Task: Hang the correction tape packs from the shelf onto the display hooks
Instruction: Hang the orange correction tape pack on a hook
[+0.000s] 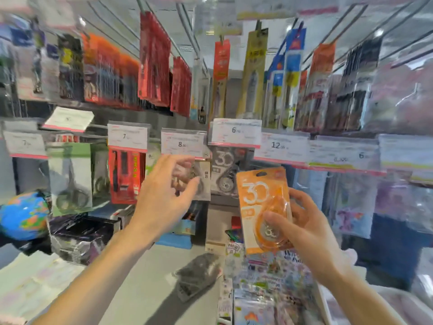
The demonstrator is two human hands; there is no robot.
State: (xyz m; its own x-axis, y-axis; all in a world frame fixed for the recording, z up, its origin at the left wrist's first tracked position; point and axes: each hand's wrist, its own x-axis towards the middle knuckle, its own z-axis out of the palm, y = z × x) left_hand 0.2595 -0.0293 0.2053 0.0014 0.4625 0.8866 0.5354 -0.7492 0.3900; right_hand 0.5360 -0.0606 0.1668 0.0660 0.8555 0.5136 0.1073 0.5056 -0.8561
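My right hand grips an orange correction tape pack marked "30", held upright below the price tags. My left hand reaches up to a clear-and-grey correction tape pack hanging under the "8.00" price tag, with thumb and fingers closed around its left side. Just to the right, a grey "30" pack hangs on a hook under the "6" price tag. Another grey pack lies flat on the shelf below my hands. The view is blurred.
Scissors packs and a red pack hang to the left. Upper hooks carry rows of pen and cutter packs. A globe sits at the left. Sticker packs cover the shelf at the right.
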